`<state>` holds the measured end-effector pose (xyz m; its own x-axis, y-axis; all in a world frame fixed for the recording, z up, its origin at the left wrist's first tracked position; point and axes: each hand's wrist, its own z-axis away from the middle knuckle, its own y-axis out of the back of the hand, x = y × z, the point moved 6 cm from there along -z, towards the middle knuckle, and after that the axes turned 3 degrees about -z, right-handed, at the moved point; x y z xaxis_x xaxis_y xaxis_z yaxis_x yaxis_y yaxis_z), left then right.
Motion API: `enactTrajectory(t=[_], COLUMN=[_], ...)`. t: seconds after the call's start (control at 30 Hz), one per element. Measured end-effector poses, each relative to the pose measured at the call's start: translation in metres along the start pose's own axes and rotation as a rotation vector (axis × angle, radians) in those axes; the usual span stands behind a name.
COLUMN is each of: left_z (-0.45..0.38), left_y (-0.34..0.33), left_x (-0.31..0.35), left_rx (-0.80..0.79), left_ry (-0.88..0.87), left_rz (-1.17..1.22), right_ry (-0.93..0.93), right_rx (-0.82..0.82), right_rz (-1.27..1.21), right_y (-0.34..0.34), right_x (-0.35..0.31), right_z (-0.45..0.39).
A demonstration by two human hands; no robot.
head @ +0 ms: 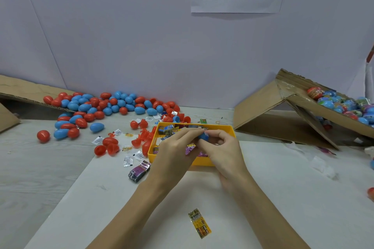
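Wrapper [199, 223], yellow and printed, lies alone near the front edge of the desk [283, 198]. Beyond it our left hand [176, 147] and right hand [220, 147] meet over a yellow tray [212, 126] of small packets. The left fingertips pinch one blue egg [203, 136] and the right fingers curl round it, just above the tray. Open red halves [110, 148] lie left of the tray. Along the back edge a heap of plain eggs [97, 105] waits, so we judge much work remains. Wrapped eggs [344, 104] in the cardboard box [263, 103] at the right edge look finished.
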<state>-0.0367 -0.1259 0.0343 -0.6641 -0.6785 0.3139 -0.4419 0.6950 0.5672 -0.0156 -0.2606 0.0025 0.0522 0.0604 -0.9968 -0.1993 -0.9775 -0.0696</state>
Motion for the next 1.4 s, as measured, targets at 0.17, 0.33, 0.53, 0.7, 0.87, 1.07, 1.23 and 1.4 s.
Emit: enactTrajectory(t=[0.17,0.33,0.53,0.7,0.87,1.07,1.23,1.4], left_z=[0.000,-0.001,-0.005,-0.006,0.000,0.005,0.002,-0.033], left_y=[-0.002,0.001,0.010,0.011,-0.002,-0.008,-0.014,0.001], left_x=[-0.001,-0.002,-0.008,-0.017,-0.040,-0.061,-0.065,-0.137], left_rx=[-0.015,0.011,0.038,0.062,-0.076,-0.211,-0.271,-0.243], left_ry=[-0.005,-0.026,0.040,0.053,0.130,0.213,0.228,0.498], left_rz=[-0.019,-0.019,-0.047,-0.102,-0.204,-0.249,-0.284,-0.395], right_ry=[0.001,0.026,-0.081,-0.017,-0.144,-0.272,-0.293,-0.322], right_rx=[0.002,-0.011,-0.110,0.083,-0.081,-0.265,-0.252,-0.249], right_rz=[0.059,0.117,-0.262,-0.917,-0.625,-0.514,-0.640,-0.708], right_y=[-0.001,-0.002,0.020,0.102,0.086,0.019,0.016,0.019], right_x=[-0.001,-0.008,-0.043,-0.121,-0.073,0.010,0.023,0.027], right_z=[0.002,0.007,-0.013,-0.072,-0.079,-0.052,-0.056,-0.057])
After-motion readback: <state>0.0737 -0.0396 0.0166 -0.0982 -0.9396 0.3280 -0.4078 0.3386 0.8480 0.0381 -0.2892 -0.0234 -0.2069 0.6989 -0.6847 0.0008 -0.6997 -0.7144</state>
